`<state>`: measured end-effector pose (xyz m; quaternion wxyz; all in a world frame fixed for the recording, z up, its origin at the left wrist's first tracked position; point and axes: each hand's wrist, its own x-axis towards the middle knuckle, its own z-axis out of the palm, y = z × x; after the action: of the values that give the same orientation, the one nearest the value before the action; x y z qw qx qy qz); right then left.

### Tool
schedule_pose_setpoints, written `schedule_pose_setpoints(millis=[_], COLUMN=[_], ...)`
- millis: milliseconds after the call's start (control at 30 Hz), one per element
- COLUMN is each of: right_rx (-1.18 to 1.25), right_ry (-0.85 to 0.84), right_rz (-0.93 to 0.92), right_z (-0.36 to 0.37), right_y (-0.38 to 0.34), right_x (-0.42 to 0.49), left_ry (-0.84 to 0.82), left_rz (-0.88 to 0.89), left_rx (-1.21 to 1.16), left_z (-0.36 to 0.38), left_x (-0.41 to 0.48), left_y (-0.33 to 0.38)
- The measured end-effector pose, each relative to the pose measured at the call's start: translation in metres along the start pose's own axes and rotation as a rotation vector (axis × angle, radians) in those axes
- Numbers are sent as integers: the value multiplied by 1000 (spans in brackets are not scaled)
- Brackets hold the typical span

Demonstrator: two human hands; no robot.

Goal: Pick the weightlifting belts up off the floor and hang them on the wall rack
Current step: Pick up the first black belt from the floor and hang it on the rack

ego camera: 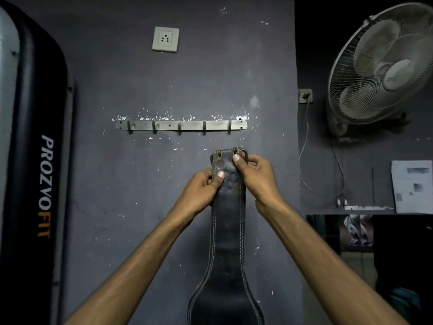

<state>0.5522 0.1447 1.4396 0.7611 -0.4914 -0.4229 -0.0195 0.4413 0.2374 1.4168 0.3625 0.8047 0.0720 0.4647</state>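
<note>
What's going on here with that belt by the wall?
A person holds a black leather weightlifting belt up with both hands. The left hand grips it a bit lower, and the right hand grips the top by the buckle. The belt is not yet hung. Its top sits just below the metal wall rack, near the rightmost hook. The rack holds nothing.

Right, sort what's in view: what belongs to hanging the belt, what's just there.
Job: belt, gripped near its buckle end by left hand and right hand; wall rack, nothing hung on it.
Just there: wall socket, fan, PROZVOFIT-marked equipment, paper sheet.
</note>
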Motion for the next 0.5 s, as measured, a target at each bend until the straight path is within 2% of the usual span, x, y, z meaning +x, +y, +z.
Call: schedule_pose_setpoints(millis=[133, 233, 300, 500], right_rx=[156, 171, 169, -108], right_ry=[-33, 6, 46, 172], right_rz=[71, 11, -25, -374], right_z=[-3, -4, -4, 8], right_y=[23, 38, 47, 42], right_x=[35, 64, 86, 138], left_ry=[135, 161, 212, 425], left_rz=[22, 2, 12, 56], left_rx=[26, 40, 138, 424], left_z=[20, 32, 39, 46], left_x=[51, 88, 103, 161], left_y=[-22, -33, -29, -6])
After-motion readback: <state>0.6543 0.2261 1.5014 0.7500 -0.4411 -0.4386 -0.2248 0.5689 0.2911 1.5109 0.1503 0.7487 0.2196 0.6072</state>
